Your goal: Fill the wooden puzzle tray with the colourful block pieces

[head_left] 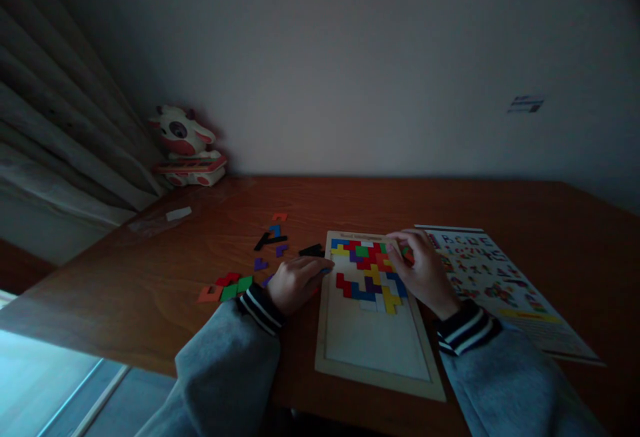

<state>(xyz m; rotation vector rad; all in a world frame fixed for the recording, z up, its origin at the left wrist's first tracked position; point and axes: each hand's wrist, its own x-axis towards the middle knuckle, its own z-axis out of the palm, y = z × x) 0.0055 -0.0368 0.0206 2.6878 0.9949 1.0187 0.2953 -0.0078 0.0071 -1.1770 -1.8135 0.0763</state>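
A pale wooden puzzle board point(375, 350) lies before me, its upper part filled with coloured block pieces. My left hand point(297, 282) is at the board's left edge, fingers closed together around a blue puzzle piece point(326, 270) that barely shows at the fingertips. Over the board's upper right side is my right hand point(425, 273), its thumb and index finger bent toward each other at the frame. Bits of red and green show between those fingers; whether they are held is unclear. White, yellow and blue pieces form the lower border of the filled area.
Loose pieces lie left of the board: green pieces point(237, 288), an orange piece point(209, 293), black pieces point(270, 240) and purple pieces point(261, 264). A printed pattern sheet point(505, 283) lies to the right. A cow-shaped toy keyboard point(187, 150) stands at the back left, near a curtain point(65, 103).
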